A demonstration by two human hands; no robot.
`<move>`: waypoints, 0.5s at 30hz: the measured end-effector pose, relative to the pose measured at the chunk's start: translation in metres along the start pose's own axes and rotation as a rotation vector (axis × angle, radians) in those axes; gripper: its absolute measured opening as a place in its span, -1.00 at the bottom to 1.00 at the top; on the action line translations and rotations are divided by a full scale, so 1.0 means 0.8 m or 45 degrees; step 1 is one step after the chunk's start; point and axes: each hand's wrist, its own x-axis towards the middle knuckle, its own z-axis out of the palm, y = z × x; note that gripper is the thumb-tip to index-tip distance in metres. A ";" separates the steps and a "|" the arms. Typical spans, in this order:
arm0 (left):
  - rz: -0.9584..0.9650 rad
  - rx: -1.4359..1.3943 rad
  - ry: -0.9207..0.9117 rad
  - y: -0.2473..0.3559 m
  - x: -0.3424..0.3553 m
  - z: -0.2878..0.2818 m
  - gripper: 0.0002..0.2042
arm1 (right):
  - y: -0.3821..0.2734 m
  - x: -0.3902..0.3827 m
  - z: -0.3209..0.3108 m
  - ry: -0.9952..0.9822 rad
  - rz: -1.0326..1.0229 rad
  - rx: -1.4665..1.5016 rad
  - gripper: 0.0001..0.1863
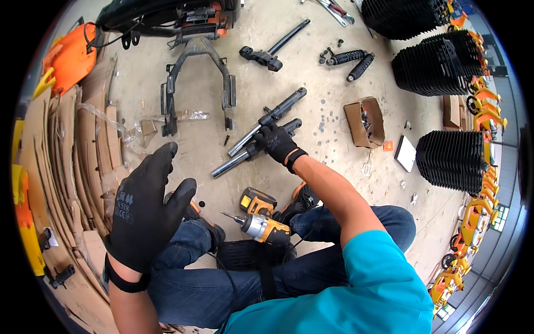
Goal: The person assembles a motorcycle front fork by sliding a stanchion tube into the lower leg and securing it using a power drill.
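My left hand (146,209), in a black glove, is raised above my left knee with its fingers stretched out and nothing in them. On the floor ahead of me lie two front fork legs, each with a bright metal tube and a dark lower part. My right hand (276,142), also gloved in black, is closed around the nearer fork leg (231,165), covering its middle. The farther fork leg (289,103) lies alongside, close to my fingers. Between my feet stands a yellow and black cordless impact driver (261,225), its bit pointing left.
A black swingarm frame (197,55) lies beyond, with a fork yoke and stem (267,57) beside it. Two shock absorbers (356,62) and an open cardboard box (364,122) of small parts are rightward. Stacked black baskets (449,161) line the right; flattened cardboard (67,161) lies left.
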 end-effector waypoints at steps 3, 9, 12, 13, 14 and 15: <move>-0.023 0.016 -0.015 -0.002 0.002 0.001 -0.49 | -0.006 -0.004 -0.009 0.084 0.078 0.064 -0.75; 0.015 0.086 -0.046 -0.007 0.005 0.006 -0.49 | 0.004 -0.021 -0.002 -0.088 0.141 -0.041 -0.83; 0.076 0.136 -0.030 -0.013 0.002 0.013 -0.49 | 0.003 -0.017 0.004 -0.143 0.212 0.004 -0.81; 0.061 0.118 -0.040 -0.011 0.003 0.014 -0.49 | 0.004 -0.020 0.002 -0.149 0.258 0.002 -0.82; 0.038 0.103 -0.047 -0.012 0.000 0.013 -0.49 | 0.000 -0.018 -0.010 -0.156 0.295 0.003 -0.82; 0.033 0.119 -0.048 -0.013 -0.001 0.013 -0.49 | 0.002 -0.019 -0.017 -0.238 0.224 -0.008 -0.82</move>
